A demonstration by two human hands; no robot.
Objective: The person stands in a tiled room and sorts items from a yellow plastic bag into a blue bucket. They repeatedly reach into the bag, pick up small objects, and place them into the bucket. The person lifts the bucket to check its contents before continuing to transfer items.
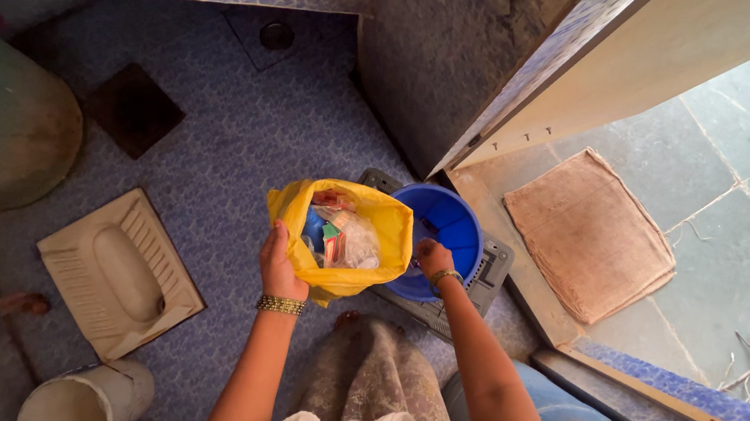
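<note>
Head view: yellow bag [362, 238] held open over floor [240, 135], beside blue bin [450, 225].

Left hand [280, 270] clamped on the bag's near rim, fingers curled around bunched plastic; right hand [433, 259] pinching the rim on the bin side, thumb and fingers closed on the film. Bag hanging between both hands, mouth gaping, full of wrappers [343, 235] and scraps. Likely light, thin, soft and crinkly; no stiffness of its own, so prone to sagging and spilling if one side drops. Probably slippery where smooth; safest taken at the gathered rim, two opposite points, not by the belly. Bin resting on grey crate [492, 274], touching the bag's far side. Squat pan [121, 269] well apart at left, doormat [589, 234] beyond the doorway.
</note>
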